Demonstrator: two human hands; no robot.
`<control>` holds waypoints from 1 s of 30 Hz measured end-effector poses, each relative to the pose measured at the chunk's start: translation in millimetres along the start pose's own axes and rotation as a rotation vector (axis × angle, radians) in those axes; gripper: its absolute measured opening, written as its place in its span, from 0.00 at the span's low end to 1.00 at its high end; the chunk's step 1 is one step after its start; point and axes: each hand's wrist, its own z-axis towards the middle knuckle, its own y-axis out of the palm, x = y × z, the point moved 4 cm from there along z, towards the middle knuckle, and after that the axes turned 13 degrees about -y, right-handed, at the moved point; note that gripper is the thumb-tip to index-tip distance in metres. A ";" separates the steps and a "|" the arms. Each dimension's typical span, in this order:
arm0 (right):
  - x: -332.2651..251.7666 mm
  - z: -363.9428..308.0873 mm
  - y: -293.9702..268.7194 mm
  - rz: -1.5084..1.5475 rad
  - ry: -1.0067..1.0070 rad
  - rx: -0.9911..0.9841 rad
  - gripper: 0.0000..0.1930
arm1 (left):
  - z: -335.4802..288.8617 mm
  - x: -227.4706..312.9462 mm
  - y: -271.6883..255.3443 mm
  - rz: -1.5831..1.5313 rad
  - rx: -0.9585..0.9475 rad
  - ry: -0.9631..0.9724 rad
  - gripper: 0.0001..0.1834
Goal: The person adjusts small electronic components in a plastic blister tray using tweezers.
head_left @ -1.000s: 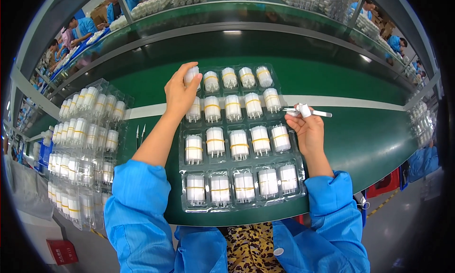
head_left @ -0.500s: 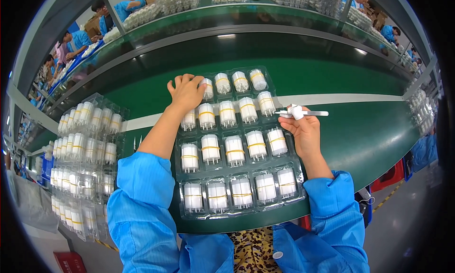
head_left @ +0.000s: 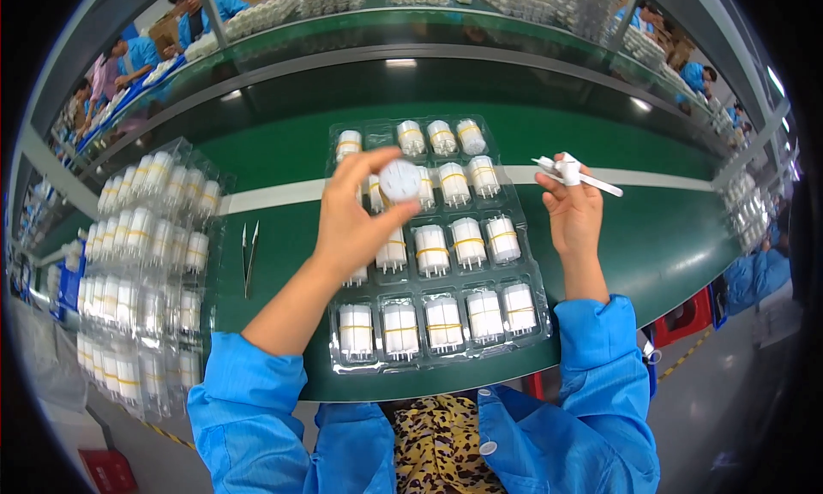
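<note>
- Frame centre: left hand's [head_left: 350,224] grip pinches a white cylinder [head_left: 399,182], thumb opposite fingers.
- Likely light, stiff, smooth; best held round its sides.
- Right of centre: right hand [head_left: 573,215] grasps tweezers [head_left: 607,186].

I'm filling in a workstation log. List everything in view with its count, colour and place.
Held cylinder: one, white, in the left hand, above the open tray
Open tray: one, clear, on the table
Banded cylinders: many, some hidden, white with yellow bands, in the open tray
Slim tool: one, pale, in the right hand
Tweezers: one pair, metallic, left of the open tray
Loaded trays: many, clear, stacked left, far right and back
Table: one, green with white stripe, centre
Red containers: at least two, red, lower left and right
Co-workers: several, mostly in blue, background
Patterned top: one, yellow and black, bottom centre
Sleeves: two, blue, lower edge
Hands: two, bare, over and right of the open tray
</note>
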 end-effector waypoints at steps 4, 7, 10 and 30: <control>-38.9 -12.9 53.4 -0.043 -0.169 -0.148 0.13 | -43.9 25.6 -7.1 0.047 0.002 -0.027 0.24; -55.1 -39.3 110.3 -0.013 -0.175 -0.376 0.14 | -65.6 23.4 -11.8 0.044 0.027 -0.052 0.24; -54.7 -67.6 135.3 0.061 -0.129 -0.500 0.15 | -72.4 28.1 -10.9 0.019 0.043 -0.040 0.24; -23.5 -104.1 135.1 -0.274 -0.217 -0.608 0.12 | -81.7 19.3 -7.4 -0.051 0.094 0.057 0.27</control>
